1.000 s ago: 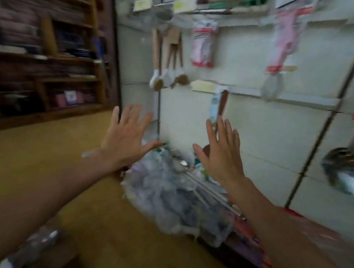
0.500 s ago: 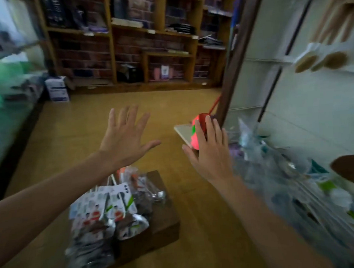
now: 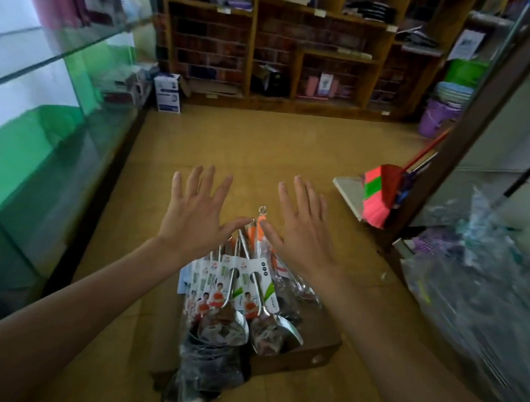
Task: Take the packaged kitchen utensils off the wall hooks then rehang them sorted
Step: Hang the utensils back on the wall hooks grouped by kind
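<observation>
Packets of shiny steel ladles in crinkly clear plastic (image 3: 228, 295) lie heaped on flat brown wooden board (image 3: 323, 336) on tan floor (image 3: 254, 146). Left hand (image 3: 194, 217) and right hand (image 3: 302, 229) hover above, fingers splayed flat, holding nothing.

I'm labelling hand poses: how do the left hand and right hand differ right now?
The left hand has its fingers fanned wide apart; the right hand keeps its fingers close together. The left hand's thumb stretches far out sideways toward the right hand, whose own thumb sticks out less. Both are open, backs up, holding nothing, over the utensil packs.
</observation>
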Demonstrator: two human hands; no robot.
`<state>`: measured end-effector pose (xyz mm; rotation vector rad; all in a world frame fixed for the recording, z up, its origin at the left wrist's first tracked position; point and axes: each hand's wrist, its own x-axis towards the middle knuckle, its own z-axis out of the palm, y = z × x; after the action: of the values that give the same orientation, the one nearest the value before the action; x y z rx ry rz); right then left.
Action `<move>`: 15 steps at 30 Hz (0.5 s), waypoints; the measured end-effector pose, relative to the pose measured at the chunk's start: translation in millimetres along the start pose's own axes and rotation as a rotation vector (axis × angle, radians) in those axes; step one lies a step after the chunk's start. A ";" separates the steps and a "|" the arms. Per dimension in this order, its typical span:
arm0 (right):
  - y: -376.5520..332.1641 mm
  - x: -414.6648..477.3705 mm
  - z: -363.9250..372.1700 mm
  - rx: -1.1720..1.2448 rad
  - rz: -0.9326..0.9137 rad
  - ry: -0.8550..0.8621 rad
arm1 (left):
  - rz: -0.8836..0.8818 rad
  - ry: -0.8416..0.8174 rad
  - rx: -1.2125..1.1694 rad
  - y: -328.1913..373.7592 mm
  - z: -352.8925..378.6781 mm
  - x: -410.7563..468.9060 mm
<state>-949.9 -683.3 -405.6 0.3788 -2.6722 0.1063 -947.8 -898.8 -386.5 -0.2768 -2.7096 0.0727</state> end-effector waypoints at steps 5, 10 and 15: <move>-19.3 2.5 39.4 0.048 -0.014 -0.048 | -0.013 -0.046 -0.054 -8.7 34.2 -2.3; -25.5 -23.6 84.9 0.113 0.113 -0.281 | -0.029 -0.221 -0.219 15.0 86.5 -7.1; -28.6 -57.6 127.4 0.164 0.190 -0.394 | -0.050 -0.344 -0.263 49.8 135.3 -5.9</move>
<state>-944.3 -713.6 -544.9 0.2102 -3.0964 0.3420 -988.6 -852.6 -517.0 -0.2949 -3.0674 -0.2774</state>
